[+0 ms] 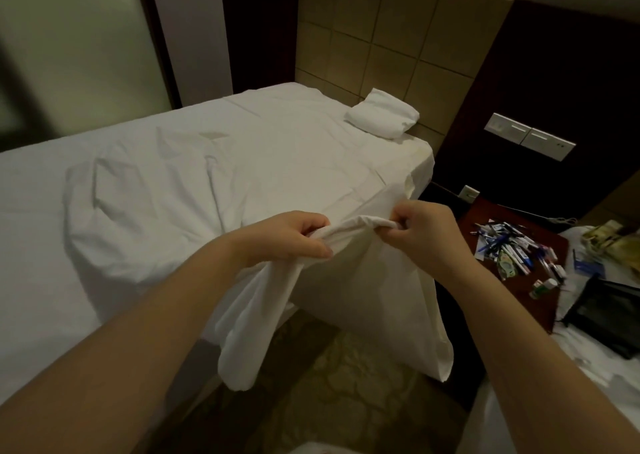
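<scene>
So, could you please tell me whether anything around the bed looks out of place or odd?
Yes: pens lie scattered in a heap on the nightstand, and the bed sheet shows a yellowish stain at its corner next to the headboard.

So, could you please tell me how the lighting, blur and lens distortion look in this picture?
In the head view the light is dim and warm, without glare; the wide lens bows the headboard; the wall at far left is smeared; the left hand, the right hand and the white cloth they grip look fairly sharp.
</scene>
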`<state>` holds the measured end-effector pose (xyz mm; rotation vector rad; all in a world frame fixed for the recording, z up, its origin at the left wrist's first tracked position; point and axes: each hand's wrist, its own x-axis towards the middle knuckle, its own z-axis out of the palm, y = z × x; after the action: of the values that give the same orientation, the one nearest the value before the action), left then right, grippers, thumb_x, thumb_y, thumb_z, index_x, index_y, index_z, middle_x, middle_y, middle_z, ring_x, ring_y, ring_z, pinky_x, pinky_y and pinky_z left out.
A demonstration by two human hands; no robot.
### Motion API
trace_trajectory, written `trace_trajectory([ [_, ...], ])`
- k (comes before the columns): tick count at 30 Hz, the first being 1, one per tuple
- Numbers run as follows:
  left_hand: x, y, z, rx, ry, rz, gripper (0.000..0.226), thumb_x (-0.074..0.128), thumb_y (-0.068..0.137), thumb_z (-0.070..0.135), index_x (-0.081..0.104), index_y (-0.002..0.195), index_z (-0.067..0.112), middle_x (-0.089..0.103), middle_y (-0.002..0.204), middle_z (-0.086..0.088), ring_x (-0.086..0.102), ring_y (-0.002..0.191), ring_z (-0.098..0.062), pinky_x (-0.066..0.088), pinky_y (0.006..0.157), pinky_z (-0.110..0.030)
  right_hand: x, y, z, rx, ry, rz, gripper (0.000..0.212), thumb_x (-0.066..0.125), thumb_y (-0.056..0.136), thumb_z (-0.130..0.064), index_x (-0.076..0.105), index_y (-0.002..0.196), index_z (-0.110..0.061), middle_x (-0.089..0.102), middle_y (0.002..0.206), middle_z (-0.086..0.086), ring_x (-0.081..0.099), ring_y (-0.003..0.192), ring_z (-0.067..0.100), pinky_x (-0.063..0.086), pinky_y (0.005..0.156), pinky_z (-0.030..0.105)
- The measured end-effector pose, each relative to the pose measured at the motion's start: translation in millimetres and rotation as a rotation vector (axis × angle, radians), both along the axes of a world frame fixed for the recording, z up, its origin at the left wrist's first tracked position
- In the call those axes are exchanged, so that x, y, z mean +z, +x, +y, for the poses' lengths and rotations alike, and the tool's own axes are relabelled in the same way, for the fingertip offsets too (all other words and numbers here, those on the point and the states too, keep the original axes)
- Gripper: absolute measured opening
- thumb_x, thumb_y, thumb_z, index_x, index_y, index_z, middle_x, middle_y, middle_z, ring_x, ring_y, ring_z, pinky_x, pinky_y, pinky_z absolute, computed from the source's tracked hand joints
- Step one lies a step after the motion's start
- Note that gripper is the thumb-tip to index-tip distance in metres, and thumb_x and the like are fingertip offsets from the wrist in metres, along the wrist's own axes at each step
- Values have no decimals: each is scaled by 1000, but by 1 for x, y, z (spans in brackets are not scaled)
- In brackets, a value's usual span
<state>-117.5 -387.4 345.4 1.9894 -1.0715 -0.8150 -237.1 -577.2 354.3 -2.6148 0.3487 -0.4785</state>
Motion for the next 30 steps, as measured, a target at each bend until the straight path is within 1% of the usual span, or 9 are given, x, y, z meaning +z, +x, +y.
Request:
trace_trajectory([
  [3, 0, 2, 6, 96, 27, -129, 12, 62, 76, 27, 53, 74, 18, 47, 68, 4, 44, 65, -11, 37, 64, -24, -5, 1, 0, -67, -19, -19, 27, 68, 83, -18, 55, 61, -7, 52, 57, 4, 45, 54, 13, 38, 52, 28],
  [6, 3, 3, 12, 111, 67, -183, 22, 52, 62, 29, 52, 74, 11, 44, 66, 3, 42, 63, -12, 34, 60, -23, -12, -2, 1, -100, 3, -36, 26, 68, 83, -17, 56, 62, -6, 53, 58, 6, 48, 55, 16, 44, 56, 35],
  [9, 12, 5, 16, 92, 168, -217, 13, 55, 64, 28, 48, 61, 17, 41, 60, 4, 40, 60, -11, 34, 59, -23, -11, -3, 2, -135, 53, -74, 25, 69, 83, -18, 57, 65, -5, 54, 60, 5, 51, 58, 17, 46, 57, 35],
  [11, 16, 7, 17, 94, 207, -224, 16, 56, 66, 28, 46, 57, 19, 40, 58, 4, 39, 59, -11, 33, 59, -24, -8, -4, 4, -159, 77, -102, 24, 69, 83, -19, 58, 66, -6, 54, 61, 2, 50, 58, 14, 43, 57, 28],
  [15, 11, 11, 11, 175, 240, -302, 27, 53, 59, 37, 55, 67, 12, 48, 74, -6, 43, 66, -16, 35, 63, -29, -15, -8, 2, -201, 90, -124, 26, 70, 82, -17, 57, 63, -4, 51, 57, 2, 47, 55, 12, 43, 56, 31],
  [17, 4, 11, 11, 260, 230, -346, 30, 58, 65, 40, 58, 70, 10, 49, 73, -9, 43, 65, -17, 35, 61, -30, -22, -10, 0, -211, 79, -116, 25, 69, 82, -15, 57, 63, -3, 52, 56, 4, 46, 54, 13, 45, 57, 34],
  [21, -6, 12, 14, 362, 204, -368, 31, 65, 77, 30, 65, 77, -2, 49, 66, -8, 43, 60, -17, 35, 57, -27, -28, -8, -3, -180, 86, -106, 22, 68, 82, -13, 58, 65, -4, 53, 59, 6, 48, 57, 15, 46, 59, 36],
  [26, -3, 11, 19, 325, 214, -426, 36, 65, 84, 35, 44, 65, 13, 43, 63, 1, 39, 59, -12, 31, 57, -27, -21, 5, -10, -95, 120, -114, 27, 67, 82, -9, 52, 60, -11, 49, 57, 1, 43, 55, 11, 34, 52, 24],
  [30, -2, 11, 27, 311, 120, -441, 19, 69, 80, 26, 51, 79, 19, 50, 68, 8, 46, 65, -11, 33, 58, -22, -22, 13, -32, -99, 153, -90, 21, 67, 82, -9, 55, 64, -6, 50, 59, 4, 44, 57, 13, 34, 53, 27],
])
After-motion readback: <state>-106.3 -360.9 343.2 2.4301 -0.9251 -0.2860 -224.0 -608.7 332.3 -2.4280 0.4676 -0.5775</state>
